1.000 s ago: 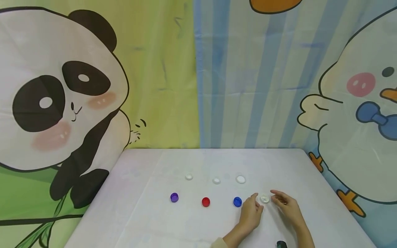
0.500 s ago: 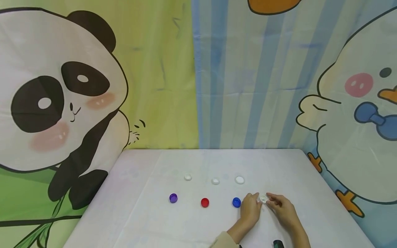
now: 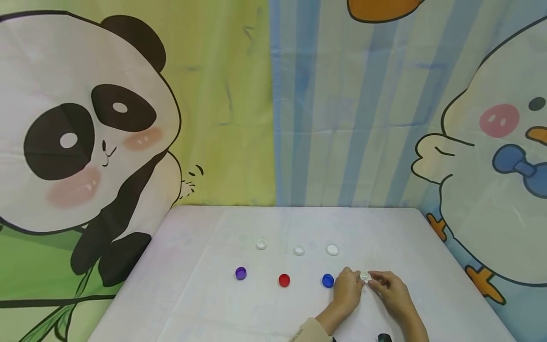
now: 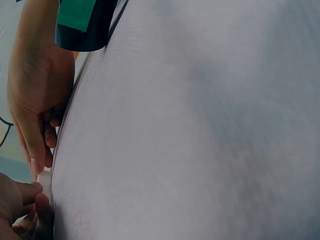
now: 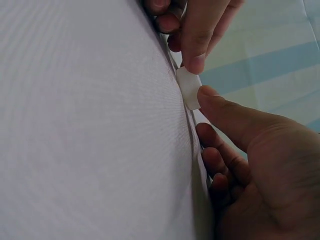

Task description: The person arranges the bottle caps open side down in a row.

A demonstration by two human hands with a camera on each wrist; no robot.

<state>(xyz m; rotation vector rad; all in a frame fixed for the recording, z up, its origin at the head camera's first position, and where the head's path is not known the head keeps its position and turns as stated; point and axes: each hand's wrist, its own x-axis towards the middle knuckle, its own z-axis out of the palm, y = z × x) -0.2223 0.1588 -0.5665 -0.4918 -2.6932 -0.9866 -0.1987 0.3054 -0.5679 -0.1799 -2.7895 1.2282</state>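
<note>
Left hand and right hand pinch a white disc between their fingers, at the surface. Uneven pressure could tip it; leftward drift could bump the blue cap beside the left fingers.

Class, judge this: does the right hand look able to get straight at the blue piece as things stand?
Probably not: the left hand stands between the right hand and the blue piece, and both hands hold a white piece.
</note>
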